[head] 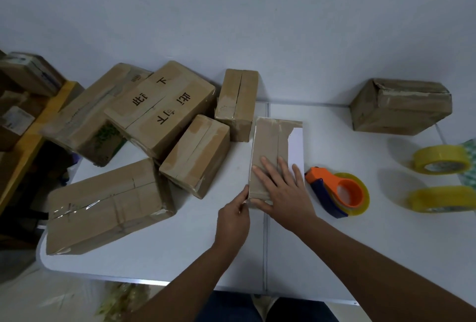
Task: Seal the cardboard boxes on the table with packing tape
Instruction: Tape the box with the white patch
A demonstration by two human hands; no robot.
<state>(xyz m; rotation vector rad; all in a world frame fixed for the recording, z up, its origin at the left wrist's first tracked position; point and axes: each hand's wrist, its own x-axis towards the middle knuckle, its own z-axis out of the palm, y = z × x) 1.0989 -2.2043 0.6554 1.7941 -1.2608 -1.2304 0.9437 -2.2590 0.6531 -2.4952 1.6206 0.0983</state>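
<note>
Narrow cardboard box [270, 156] sits mid-table, long axis running near-to-far, top seam down the middle. Old tape patches at its far end.

Right hand [280, 187] lies flat on the near half of the box top, fingers straight and spread, pointing far-left, palm pressing down. Nothing gripped. Forearm comes in from the near right corner.

Left hand [233, 216] is at the box's near-left corner, thumb and fingertips against the edge. It seems to pinch something there, possibly a tape end, but too small to confirm. Forearm enters from near centre.

Tape dispenser [337, 192], orange and blue with a yellowish roll, lies on the white table [334, 244] just right of the box, untouched. Two spare tape rolls [441, 159] further right. One box [401, 107] at far right, a cluster of other boxes [159, 105] to the left.
</note>
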